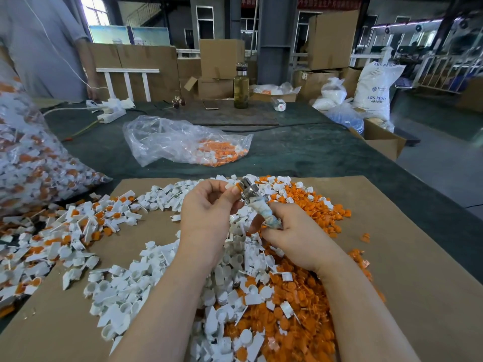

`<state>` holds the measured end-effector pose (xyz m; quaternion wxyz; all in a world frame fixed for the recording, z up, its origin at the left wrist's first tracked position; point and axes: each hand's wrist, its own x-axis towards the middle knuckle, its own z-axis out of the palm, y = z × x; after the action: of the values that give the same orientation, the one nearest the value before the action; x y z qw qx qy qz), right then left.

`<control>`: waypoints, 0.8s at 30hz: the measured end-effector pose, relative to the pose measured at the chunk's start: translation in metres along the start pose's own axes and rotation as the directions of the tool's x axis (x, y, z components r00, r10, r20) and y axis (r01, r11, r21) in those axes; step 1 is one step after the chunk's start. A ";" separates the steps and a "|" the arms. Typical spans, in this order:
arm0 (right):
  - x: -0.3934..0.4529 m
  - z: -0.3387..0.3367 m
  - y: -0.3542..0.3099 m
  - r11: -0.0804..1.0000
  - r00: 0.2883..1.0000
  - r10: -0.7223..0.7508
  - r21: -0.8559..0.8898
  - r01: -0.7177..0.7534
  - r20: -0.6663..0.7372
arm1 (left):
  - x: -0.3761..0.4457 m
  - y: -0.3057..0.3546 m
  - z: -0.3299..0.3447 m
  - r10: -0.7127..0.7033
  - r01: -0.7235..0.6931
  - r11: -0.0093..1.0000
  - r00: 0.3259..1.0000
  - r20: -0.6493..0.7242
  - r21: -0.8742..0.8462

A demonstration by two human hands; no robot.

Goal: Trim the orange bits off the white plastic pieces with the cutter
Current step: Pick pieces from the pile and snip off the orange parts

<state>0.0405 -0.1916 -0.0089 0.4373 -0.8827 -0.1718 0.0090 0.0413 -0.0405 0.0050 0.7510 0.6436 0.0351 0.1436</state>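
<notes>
My left hand [206, 205] pinches a small white plastic piece with an orange bit [236, 186] between thumb and fingertips. My right hand [290, 236] grips the taped handles of a metal cutter [251, 194], whose jaws point up-left at the orange bit. Both hands hover above a cardboard sheet [418, 257]. White trimmed pieces [125, 291] lie heaped in front and to the left. Cut orange bits [300, 317] are piled to the right. Untrimmed white-and-orange pieces [78, 226] lie at the left edge.
A large clear bag of untrimmed pieces [28, 152] leans at the left. A half-empty clear bag [183, 142] lies on the green table cover beyond the cardboard. A bottle [241, 87], a power strip [112, 111] and cardboard boxes stand at the back. A person [44, 45] stands far left.
</notes>
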 end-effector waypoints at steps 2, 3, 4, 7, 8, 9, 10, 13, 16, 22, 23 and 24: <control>0.001 0.001 0.002 1.000 1.000 0.000 -0.013 0.000 -0.003 | 0.001 -0.001 -0.001 -0.005 0.005 1.000 1.000 -0.004 -0.008; 0.002 0.001 0.003 1.000 1.000 0.002 -0.017 -0.002 -0.005 | 0.002 -0.002 -0.001 -0.011 0.011 1.000 1.000 -0.001 -0.011; 0.002 0.002 0.003 1.000 1.000 0.004 -0.020 -0.004 -0.009 | 0.002 -0.002 -0.001 -0.019 0.019 1.000 1.000 0.005 -0.012; 0.003 0.005 0.004 0.998 0.999 0.003 -0.069 -0.006 -0.041 | 0.004 -0.004 -0.005 -0.066 0.066 0.997 0.998 0.026 -0.034; 0.003 0.006 0.005 0.996 0.998 -0.001 -0.095 -0.005 -0.064 | 0.006 -0.003 -0.008 -0.101 0.102 0.992 0.995 0.021 -0.068; 0.004 0.008 0.006 0.993 0.995 -0.007 -0.121 -0.005 -0.095 | 0.009 -0.003 -0.013 -0.151 0.150 0.980 0.988 0.001 -0.128; 0.004 0.009 0.007 0.990 0.991 -0.009 -0.140 -0.009 -0.131 | 0.012 -0.002 -0.020 -0.220 0.208 0.954 0.975 -0.030 -0.215; 0.006 0.007 0.011 0.983 0.969 0.004 -0.175 -0.048 -0.245 | 0.028 -0.002 -0.050 -0.453 0.337 0.804 0.881 -0.137 -0.491; 0.006 0.006 0.017 0.976 0.945 0.027 -0.197 -0.096 -0.327 | 0.042 -0.004 -0.077 -0.574 0.312 0.673 0.792 -0.207 -0.671; 0.009 0.003 0.026 0.891 0.911 0.084 -0.378 -0.250 -0.404 | 0.053 -0.012 -0.108 -0.605 0.168 0.559 0.752 -0.260 -0.812; 0.009 0.003 0.027 0.880 0.906 0.094 -0.392 -0.269 -0.412 | 0.053 -0.013 -0.111 -0.604 0.152 0.553 0.750 -0.268 -0.819; 0.009 0.002 0.028 0.872 0.903 0.106 -0.398 -0.286 -0.417 | 0.054 -0.013 -0.113 -0.607 0.140 0.549 0.745 -0.278 -0.824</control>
<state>0.0569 -0.2029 -0.0309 0.2427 -0.9571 0.0118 -0.1581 0.0680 0.0802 -0.0201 0.9188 0.1748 0.3224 0.1458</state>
